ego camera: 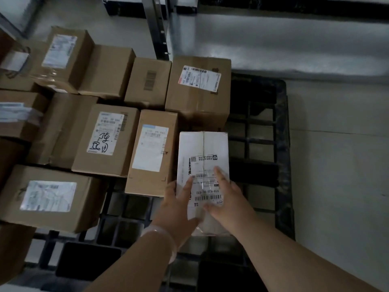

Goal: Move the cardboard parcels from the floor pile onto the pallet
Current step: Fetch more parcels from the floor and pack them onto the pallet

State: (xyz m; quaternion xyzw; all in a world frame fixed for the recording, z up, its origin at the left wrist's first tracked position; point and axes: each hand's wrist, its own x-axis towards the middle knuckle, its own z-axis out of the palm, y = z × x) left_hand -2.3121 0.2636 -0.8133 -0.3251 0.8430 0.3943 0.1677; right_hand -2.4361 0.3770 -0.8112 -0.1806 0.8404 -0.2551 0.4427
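A white parcel (203,157) with barcode labels lies lengthwise over the black plastic pallet (280,144), just right of a tall brown carton (151,152). My left hand (179,205) grips the parcel's near left side, thumb on top. On its near right part rests my right hand (226,197), fingers spread over the label. Whether the parcel rests on the pallet grid or hangs just above it is unclear. Several brown cardboard parcels (105,140) stand packed on the pallet's left and far parts.
Bare pallet grid (261,114) shows to the right of the white parcel and in front of the cartons. A large labelled carton (199,89) stands behind the white parcel. A metal shelf post (156,28) rises at the back. Grey floor (336,165) lies to the right.
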